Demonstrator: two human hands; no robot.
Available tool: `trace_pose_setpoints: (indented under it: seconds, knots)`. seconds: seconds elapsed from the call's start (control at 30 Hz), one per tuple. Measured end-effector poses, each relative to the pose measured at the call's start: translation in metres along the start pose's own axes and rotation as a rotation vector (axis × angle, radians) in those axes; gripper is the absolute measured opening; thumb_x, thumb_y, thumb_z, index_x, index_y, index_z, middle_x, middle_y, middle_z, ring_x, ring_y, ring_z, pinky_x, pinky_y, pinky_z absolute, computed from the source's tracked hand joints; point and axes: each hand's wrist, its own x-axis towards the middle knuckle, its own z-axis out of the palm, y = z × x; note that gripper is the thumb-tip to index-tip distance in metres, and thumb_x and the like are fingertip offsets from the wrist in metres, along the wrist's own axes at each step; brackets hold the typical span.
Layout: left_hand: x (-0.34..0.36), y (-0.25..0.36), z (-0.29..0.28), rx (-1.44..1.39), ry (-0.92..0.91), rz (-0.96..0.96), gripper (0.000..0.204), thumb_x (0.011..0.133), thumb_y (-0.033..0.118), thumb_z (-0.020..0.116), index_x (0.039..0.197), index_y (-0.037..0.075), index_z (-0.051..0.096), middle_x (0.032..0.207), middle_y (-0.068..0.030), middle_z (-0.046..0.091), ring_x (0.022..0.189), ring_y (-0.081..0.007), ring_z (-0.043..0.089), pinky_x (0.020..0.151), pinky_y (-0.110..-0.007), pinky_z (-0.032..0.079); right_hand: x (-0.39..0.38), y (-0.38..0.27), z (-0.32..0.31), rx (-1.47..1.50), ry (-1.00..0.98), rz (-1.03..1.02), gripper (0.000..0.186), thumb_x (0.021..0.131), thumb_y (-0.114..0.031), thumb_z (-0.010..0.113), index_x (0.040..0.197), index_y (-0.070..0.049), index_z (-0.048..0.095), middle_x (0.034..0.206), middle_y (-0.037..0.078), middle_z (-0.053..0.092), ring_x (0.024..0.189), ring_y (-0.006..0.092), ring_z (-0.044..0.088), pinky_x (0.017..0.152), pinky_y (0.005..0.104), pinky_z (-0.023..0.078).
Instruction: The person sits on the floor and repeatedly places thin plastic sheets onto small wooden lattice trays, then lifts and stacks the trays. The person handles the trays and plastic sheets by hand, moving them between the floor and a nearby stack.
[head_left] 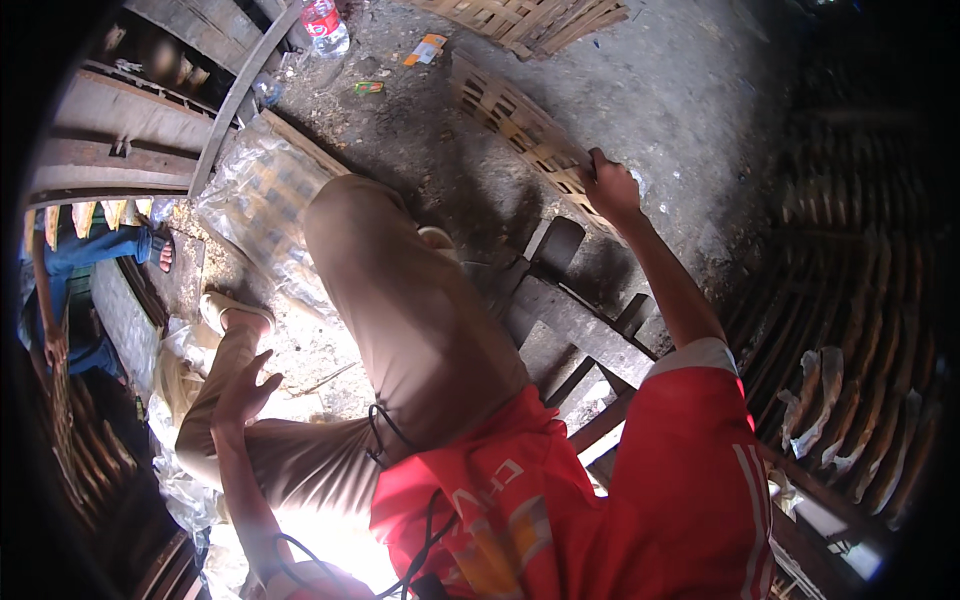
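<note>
My right hand [612, 188] is out to the front right, its fingers closed round the near end of a woven bamboo panel [520, 125]. The panel is tilted on edge over the grey floor, showing rows of gaps in its weave. On the left, my left hand [243, 393] rests by my bent left leg with fingers apart and nothing in it. Ahead of my legs lies another woven panel under clear plastic sheeting [265, 190].
More woven panels [530, 20] lie at the far edge. A plastic bottle [325, 35] and an orange-and-white wrapper [425, 50] are on the floor. A wooden frame [585, 325] stands by my right side. Slatted racks [850, 390] fill the right. Another person's hand [56, 347] shows far left.
</note>
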Motion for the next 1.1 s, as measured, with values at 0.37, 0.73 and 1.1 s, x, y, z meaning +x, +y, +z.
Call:
trace_pose_setpoints:
  seconds: [0.37, 0.73, 1.1]
  knots:
    - [0.016, -0.006, -0.005, -0.038, 0.01, -0.013, 0.058, 0.096, 0.031, 0.066, 0.144, 0.004, 0.049, 0.139, -0.0235, 0.058, 0.134, -0.0328, 0.053, 0.108, -0.04, 0.043, 0.003, 0.02, -0.143, 0.209, 0.158, -0.018, 0.037, 0.09, -0.031, 0.072, 0.111, -0.001, 0.067, 0.092, 0.022, 0.073, 0.089, 0.0342, 0.074, 0.08, 0.0436, 0.056]
    - [0.019, -0.01, -0.002, -0.107, 0.025, 0.01, 0.056, 0.097, 0.03, 0.064, 0.145, 0.004, 0.047, 0.14, -0.0232, 0.057, 0.134, -0.0329, 0.053, 0.108, -0.04, 0.043, 0.038, 0.095, -0.056, -0.017, -0.099, 0.115, 0.054, 0.088, -0.042, 0.07, 0.135, -0.02, 0.056, 0.123, 0.017, 0.068, 0.112, 0.0366, 0.067, 0.096, 0.0501, 0.052]
    - [0.014, -0.02, 0.008, -0.159, 0.007, -0.03, 0.056, 0.097, 0.028, 0.065, 0.145, 0.005, 0.047, 0.141, -0.0229, 0.056, 0.133, -0.0345, 0.053, 0.108, -0.04, 0.044, 0.043, 0.095, -0.051, 0.0, 0.047, 0.022, 0.033, 0.094, -0.03, 0.062, 0.121, -0.012, 0.06, 0.112, 0.023, 0.069, 0.11, 0.0444, 0.063, 0.089, 0.0529, 0.051]
